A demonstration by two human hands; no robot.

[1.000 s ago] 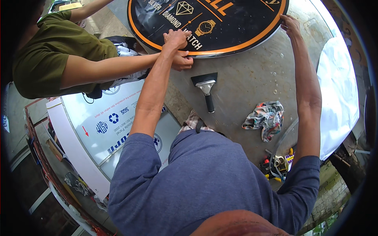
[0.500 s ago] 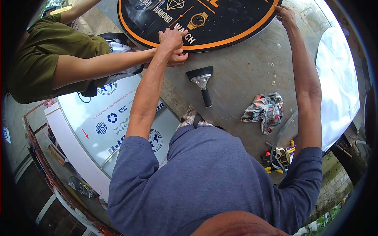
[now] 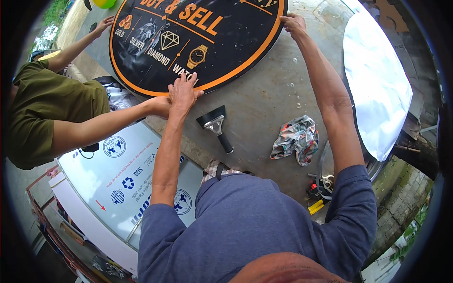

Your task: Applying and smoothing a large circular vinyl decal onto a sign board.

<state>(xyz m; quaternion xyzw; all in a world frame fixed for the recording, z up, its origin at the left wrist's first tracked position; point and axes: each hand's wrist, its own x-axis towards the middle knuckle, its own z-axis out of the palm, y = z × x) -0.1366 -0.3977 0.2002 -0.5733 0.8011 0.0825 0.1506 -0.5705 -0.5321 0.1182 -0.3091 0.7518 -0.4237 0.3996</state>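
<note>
A large round black sign (image 3: 155, 56) with an orange rim lies on the grey metal table, drawn with a diamond and a gold watch. My left hand (image 3: 181, 93) rests on its near rim, fingers stretched out over the face and thumb apart. At the right rim, my right hand (image 3: 295, 26) grips the edge between fingers and thumb. A co-worker's hand (image 3: 161, 106) is at the near edge, partly behind my left wrist; their other hand (image 3: 104, 24) touches the far left rim. A squeegee (image 3: 217, 127) with a black handle lies close below my left hand.
A crumpled patterned cloth (image 3: 296, 140) lies on the table (image 3: 255, 108), with water drops beyond it. White sheeting (image 3: 377, 85) covers the right side. Scissors (image 3: 325, 181) and yellow-handled tools (image 3: 316, 206) sit near my right elbow. A film-covered panel (image 3: 118, 170) stands at left, beside the co-worker.
The view has shifted, so the sign, squeegee and cloth appear lower and farther left, and more of the sign shows. My left hand's fingers are more spread; both hands stay at the rim.
</note>
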